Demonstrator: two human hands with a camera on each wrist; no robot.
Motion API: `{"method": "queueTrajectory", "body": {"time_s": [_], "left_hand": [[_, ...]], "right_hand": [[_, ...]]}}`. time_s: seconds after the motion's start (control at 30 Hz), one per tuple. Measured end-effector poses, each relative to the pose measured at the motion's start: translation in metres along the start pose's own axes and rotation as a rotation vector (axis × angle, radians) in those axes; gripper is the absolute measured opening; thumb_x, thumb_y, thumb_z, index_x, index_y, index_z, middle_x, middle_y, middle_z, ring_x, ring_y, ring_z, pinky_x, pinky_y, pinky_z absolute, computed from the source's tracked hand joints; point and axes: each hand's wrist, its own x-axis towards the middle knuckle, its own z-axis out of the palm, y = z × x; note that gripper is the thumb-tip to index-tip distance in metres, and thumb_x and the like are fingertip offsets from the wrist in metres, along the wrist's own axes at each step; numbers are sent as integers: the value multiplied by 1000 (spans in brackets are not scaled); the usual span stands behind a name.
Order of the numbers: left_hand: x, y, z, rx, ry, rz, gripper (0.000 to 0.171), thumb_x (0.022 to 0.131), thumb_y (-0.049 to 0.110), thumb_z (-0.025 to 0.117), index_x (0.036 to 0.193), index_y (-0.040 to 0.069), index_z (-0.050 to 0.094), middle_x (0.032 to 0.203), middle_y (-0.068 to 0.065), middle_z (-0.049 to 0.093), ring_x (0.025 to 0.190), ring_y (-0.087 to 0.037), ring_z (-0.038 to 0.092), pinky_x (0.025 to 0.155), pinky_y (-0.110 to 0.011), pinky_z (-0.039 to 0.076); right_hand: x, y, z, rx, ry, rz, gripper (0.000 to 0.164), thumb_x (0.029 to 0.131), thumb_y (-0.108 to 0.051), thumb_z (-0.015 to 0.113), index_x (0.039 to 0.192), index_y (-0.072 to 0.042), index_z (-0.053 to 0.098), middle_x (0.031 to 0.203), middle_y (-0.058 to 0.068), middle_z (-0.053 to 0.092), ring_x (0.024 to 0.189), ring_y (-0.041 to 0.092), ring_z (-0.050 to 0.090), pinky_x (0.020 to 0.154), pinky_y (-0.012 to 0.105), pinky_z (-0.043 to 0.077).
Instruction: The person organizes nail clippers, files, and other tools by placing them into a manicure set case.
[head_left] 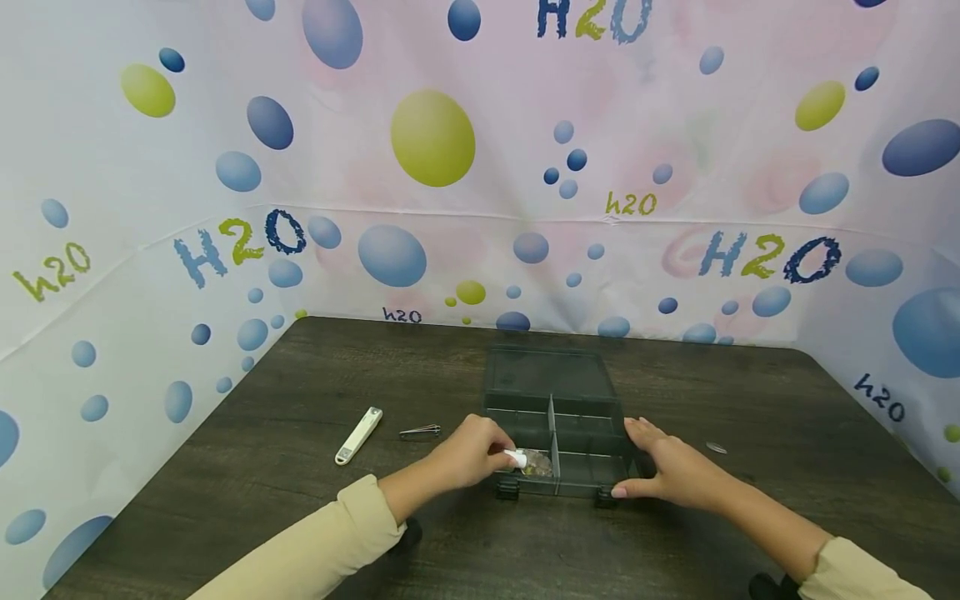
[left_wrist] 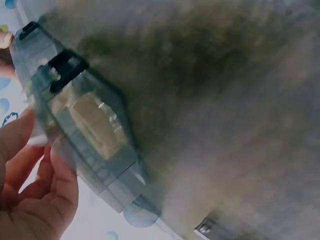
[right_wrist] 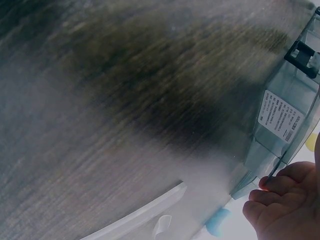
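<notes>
A dark translucent organizer box (head_left: 592, 486) lies with its lid raised toward the back, dividers splitting its inside into compartments. At the front left compartment my left hand (head_left: 474, 450) pinches a small white piece (head_left: 517, 457) between thumb and fingers; its kind cannot be told. Beneath it in that compartment sits a clear, crinkled packet (head_left: 537, 463). Through the box wall in the left wrist view, a beige item (left_wrist: 96, 122) shows. My right hand (head_left: 678, 471) holds the box's front right corner, thumb by the right latch (head_left: 604, 497) and fingers along the side.
Left of the box lie a large cream nail clipper (head_left: 358, 436) and a small silver nail clipper (head_left: 421, 432). A small clear piece (head_left: 716, 447) lies on the dark wooden table (head_left: 262, 492), right of my right hand. A printed curtain (head_left: 480, 183) stands behind the table.
</notes>
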Motion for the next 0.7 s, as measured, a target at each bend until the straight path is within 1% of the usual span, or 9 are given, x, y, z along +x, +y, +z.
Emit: {"method": "queueTrajectory", "body": {"time_s": [0.13, 0.33, 0.43, 0.57, 0.63, 0.7], "left_hand": [[7, 1, -4, 25, -66, -13, 12, 84, 7, 67, 83, -3, 73, 72, -11, 71, 49, 0, 42, 44, -12, 34], [9, 5, -7, 79, -114, -20, 9, 82, 4, 68, 78, -3, 73, 65, -9, 68, 47, -2, 38, 42, -13, 29], [11, 7, -9, 151, -145, -10, 7, 80, 3, 70, 75, -1, 72, 64, -8, 67, 49, -3, 42, 44, -14, 34], [14, 11, -9, 251, -172, 0, 7, 78, 3, 72, 72, 1, 72, 67, -7, 68, 54, -7, 54, 49, -15, 42], [14, 13, -10, 279, -181, -12, 7, 78, 4, 73, 71, 2, 71, 68, -6, 68, 56, -9, 57, 50, -16, 43], [15, 14, -10, 294, -185, -23, 8, 78, 3, 73, 70, 3, 71, 68, -5, 67, 56, -8, 55, 50, -16, 43]], "right_hand": [[0, 0, 0, 6, -3, 1, 106, 70, -58, 69, 139, 13, 31, 142, 37, 28, 129, 53, 28, 96, 65, 35], [1, 0, 0, 6, -4, -6, 106, 71, -58, 69, 139, 13, 30, 142, 36, 28, 130, 53, 27, 97, 64, 35], [1, 0, 0, 8, -2, -10, 106, 70, -58, 69, 139, 13, 30, 142, 37, 28, 130, 53, 27, 97, 64, 35], [1, 1, 1, 16, -1, -16, 106, 71, -56, 70, 138, 14, 30, 141, 37, 27, 130, 53, 26, 97, 64, 35], [0, 1, 1, 20, -1, -15, 106, 71, -56, 70, 138, 15, 30, 141, 37, 27, 130, 53, 26, 98, 64, 35], [0, 1, 2, 19, -2, -16, 106, 71, -56, 70, 138, 15, 29, 141, 38, 27, 130, 53, 26, 98, 64, 34]]}}
